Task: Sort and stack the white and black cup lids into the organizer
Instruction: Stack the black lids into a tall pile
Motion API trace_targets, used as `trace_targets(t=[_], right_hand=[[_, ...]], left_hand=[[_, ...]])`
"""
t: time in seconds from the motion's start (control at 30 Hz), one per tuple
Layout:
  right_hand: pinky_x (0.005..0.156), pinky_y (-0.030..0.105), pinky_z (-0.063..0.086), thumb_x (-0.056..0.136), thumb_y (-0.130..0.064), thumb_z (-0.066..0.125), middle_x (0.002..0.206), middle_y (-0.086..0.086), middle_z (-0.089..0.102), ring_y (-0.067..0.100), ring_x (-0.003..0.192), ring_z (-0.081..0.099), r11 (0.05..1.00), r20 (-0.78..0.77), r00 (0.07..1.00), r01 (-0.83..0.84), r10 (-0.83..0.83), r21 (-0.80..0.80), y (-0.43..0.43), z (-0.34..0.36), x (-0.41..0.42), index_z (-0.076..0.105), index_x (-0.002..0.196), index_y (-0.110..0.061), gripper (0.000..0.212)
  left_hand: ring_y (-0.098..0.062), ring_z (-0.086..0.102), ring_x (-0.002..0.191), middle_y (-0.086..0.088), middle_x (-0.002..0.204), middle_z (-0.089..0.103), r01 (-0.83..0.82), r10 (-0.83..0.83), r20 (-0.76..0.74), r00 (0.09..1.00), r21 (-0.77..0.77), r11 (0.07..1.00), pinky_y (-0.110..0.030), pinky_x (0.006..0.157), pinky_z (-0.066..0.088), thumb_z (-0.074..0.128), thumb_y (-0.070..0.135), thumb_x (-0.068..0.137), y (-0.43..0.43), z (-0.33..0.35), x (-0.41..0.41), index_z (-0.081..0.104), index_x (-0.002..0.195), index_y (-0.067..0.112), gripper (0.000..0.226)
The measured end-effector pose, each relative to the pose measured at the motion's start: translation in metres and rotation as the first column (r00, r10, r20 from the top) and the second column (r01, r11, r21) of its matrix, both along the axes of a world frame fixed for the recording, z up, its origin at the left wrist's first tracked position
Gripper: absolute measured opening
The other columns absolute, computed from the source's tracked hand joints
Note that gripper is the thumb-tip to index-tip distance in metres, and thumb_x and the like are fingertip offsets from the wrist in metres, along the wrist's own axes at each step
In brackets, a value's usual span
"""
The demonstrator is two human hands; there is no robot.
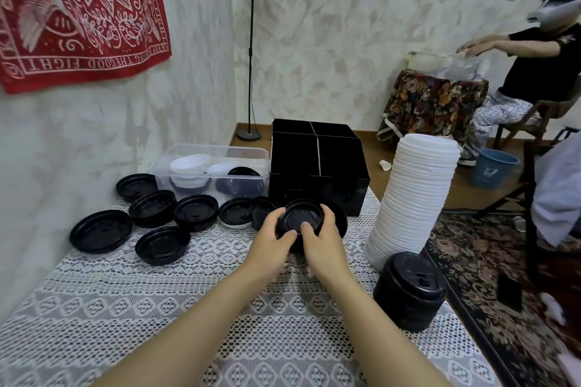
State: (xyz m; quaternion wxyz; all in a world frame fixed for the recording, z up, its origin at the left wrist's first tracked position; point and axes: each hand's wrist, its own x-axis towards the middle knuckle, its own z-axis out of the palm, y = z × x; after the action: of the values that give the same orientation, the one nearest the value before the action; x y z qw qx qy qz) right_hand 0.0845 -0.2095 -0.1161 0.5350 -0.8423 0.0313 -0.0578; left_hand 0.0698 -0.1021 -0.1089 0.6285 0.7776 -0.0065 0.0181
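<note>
The two forearms reach out over the lace-covered counter (220,324), and both hands, left (270,240) and right (322,243), are curled around a short pile of black lids (303,217). The thumbs press on top. The pile is just in front of the organizer (317,163).

By my reckoning the job is at the gathering stage. The organizer's top shows four compartments, all dark, and I can't tell whether any lid is inside yet. The white lids look mostly dealt with: one tall leaning white stack (412,198) stands on the counter to the right. A squat black stack (408,289) sits just in front of it, near the counter edge.

Still to go are seven loose black lids (100,231) spread flat to the left of the hands, some overlapping. One more lid seems to lean behind the right hand, though it is partly hidden. The one clear bin (217,151) by the wall holds at least two white lids and a few black ones. I can't make out how many black ones there are. None of the stacks has plainly gone into the organizer.
</note>
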Motion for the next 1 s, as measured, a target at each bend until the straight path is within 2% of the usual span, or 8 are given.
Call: trace_targets(t=[0.1,0.23,0.37,0.57,0.67,0.77,0.9,1.0], right_hand=[[0.101,0.046,0.044,0.094,-0.036,0.046,0.139,0.001,0.045,0.022,0.118,0.051,0.999,0.010,0.999,-0.045,0.045,0.007,0.012,0.001,-0.011,0.022,0.148,-0.028,0.060],[0.102,0.042,0.043,0.094,-0.034,0.047,0.140,-0.001,0.045,0.020,0.119,0.050,0.995,0.029,0.995,-0.095,0.094,0.025,0.028,0.001,-0.023,0.023,0.147,-0.029,0.058],[0.099,0.037,0.046,0.095,-0.032,0.048,0.136,-0.003,0.048,0.016,0.115,0.052,0.984,0.052,0.986,-0.161,0.157,0.082,0.045,0.000,-0.034,0.025,0.146,-0.031,0.056],[0.104,0.034,0.042,0.097,-0.028,0.049,0.137,-0.005,0.047,0.012,0.122,0.048,0.953,0.051,0.960,-0.280,0.276,0.118,0.053,-0.004,-0.036,0.031,0.145,-0.030,0.051],[0.103,0.033,0.045,0.098,-0.027,0.050,0.129,-0.011,0.054,0.006,0.117,0.052,0.942,0.048,0.951,-0.308,0.304,0.132,0.045,-0.006,-0.024,0.041,0.141,-0.031,0.045],[0.104,0.036,0.046,0.098,-0.028,0.050,0.127,-0.010,0.058,0.006,0.118,0.054,0.932,0.053,0.940,-0.340,0.336,0.124,0.039,-0.007,-0.006,0.050,0.136,-0.031,0.038],[0.106,0.035,0.043,0.101,-0.032,0.045,0.126,-0.013,0.059,0.001,0.119,0.052,0.925,0.082,0.928,-0.370,0.363,0.084,0.037,-0.008,0.009,0.055,0.133,-0.027,0.034],[0.106,0.035,0.042,0.103,-0.034,0.040,0.126,-0.016,0.060,-0.001,0.120,0.052,0.938,0.145,0.935,-0.338,0.324,0.083,0.037,-0.016,0.009,0.057,0.131,-0.026,0.034]], left_hand=[[-0.004,0.048,0.114,0.012,0.128,0.050,-0.041,0.041,-0.007,0.999,-0.035,0.999,-0.026,0.098,0.041,0.050,0.015,0.098,0.013,-0.001,-0.011,0.040,0.137,0.029,0.043],[0.009,0.052,0.094,0.021,0.108,0.052,-0.103,0.104,0.005,0.995,-0.042,0.994,-0.016,0.080,0.043,0.049,0.015,0.098,0.031,0.001,-0.028,0.044,0.124,0.034,0.032],[0.020,0.052,0.078,0.018,0.100,0.051,-0.191,0.191,0.034,0.981,-0.014,0.981,-0.003,0.061,0.040,0.048,0.012,0.099,0.051,0.000,-0.037,0.047,0.119,0.028,0.026],[0.006,0.051,0.088,0.013,0.106,0.053,-0.222,0.220,0.053,0.974,0.057,0.973,-0.008,0.066,0.040,0.050,0.010,0.097,0.073,-0.003,-0.033,0.047,0.131,0.021,0.035],[0.006,0.060,0.081,0.011,0.096,0.064,-0.208,0.197,0.102,0.975,0.112,0.972,-0.005,0.062,0.045,0.052,0.006,0.095,0.079,-0.006,-0.026,0.059,0.118,0.019,0.027],[0.012,0.057,0.072,0.018,0.088,0.061,-0.236,0.207,0.162,0.965,0.184,0.954,-0.003,0.060,0.042,0.056,0.011,0.094,0.084,-0.008,-0.017,0.059,0.099,0.028,0.017],[0.000,0.060,0.079,0.014,0.085,0.064,-0.314,0.271,0.212,0.939,0.207,0.927,-0.012,0.064,0.044,0.064,0.016,0.090,0.090,-0.011,-0.005,0.063,0.087,0.030,0.014],[-0.004,0.059,0.074,0.008,0.079,0.064,-0.359,0.320,0.206,0.925,0.194,0.913,-0.018,0.063,0.044,0.068,0.017,0.087,0.091,-0.015,-0.002,0.063,0.079,0.027,0.014]])
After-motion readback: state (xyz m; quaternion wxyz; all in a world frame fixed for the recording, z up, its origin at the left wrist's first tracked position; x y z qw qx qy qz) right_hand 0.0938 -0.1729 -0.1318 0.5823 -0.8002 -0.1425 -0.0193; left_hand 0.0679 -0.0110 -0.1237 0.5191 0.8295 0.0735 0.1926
